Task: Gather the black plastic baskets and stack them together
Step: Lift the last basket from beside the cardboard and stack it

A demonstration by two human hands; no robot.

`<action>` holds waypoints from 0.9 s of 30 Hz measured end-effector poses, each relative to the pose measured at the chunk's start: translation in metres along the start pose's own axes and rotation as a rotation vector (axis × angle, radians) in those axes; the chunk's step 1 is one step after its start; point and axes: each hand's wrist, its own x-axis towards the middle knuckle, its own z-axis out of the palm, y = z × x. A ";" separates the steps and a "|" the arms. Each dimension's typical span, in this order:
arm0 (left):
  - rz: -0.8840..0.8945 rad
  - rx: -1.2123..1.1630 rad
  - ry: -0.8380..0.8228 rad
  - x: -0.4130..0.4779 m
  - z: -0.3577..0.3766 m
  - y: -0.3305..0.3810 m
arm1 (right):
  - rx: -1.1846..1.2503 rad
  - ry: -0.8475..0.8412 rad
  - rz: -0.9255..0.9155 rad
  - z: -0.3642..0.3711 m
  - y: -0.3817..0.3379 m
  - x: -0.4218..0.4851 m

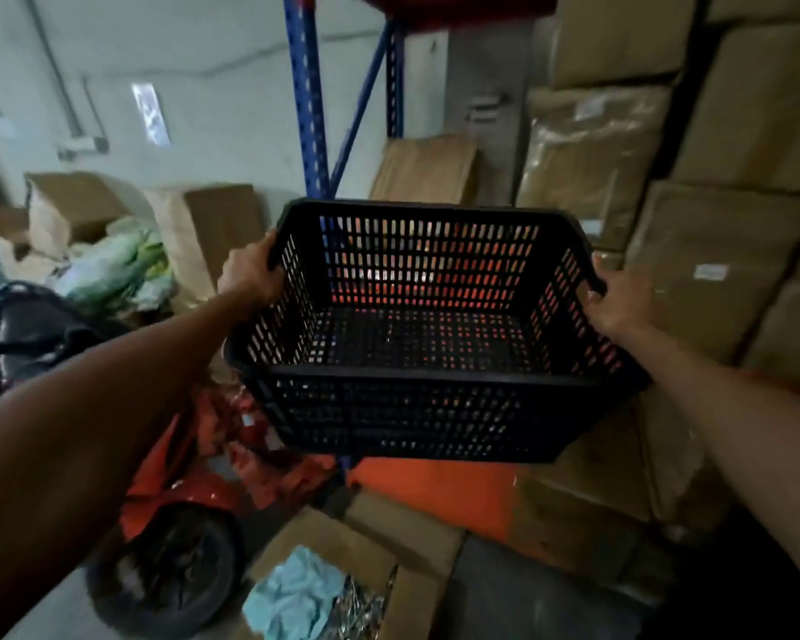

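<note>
Head view: one black basket (416, 334) hangs in mid-air, open side up, long axis running left to right. Left hand (250, 272) and right hand (620, 300) each have fingers closed on an end rim, equally near. No second basket shows.

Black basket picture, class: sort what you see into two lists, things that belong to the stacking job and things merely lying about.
Part of the job:
black basket, empty, held in the air
left hand gripping its left rim
right hand gripping its right rim

Just lying about:
stacked cardboard boxes
open box with pale blue cloth
blue rack upright
black wheel
</note>
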 end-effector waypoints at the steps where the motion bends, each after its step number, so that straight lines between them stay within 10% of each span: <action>1: 0.026 -0.005 0.034 0.006 -0.023 0.022 | 0.012 0.049 -0.002 -0.032 -0.002 0.006; 12: 0.322 -0.136 0.381 -0.024 -0.188 0.285 | 0.046 0.483 -0.050 -0.348 0.085 0.016; 27: 0.446 -0.375 0.301 -0.208 -0.107 0.565 | -0.103 0.508 0.042 -0.542 0.382 -0.059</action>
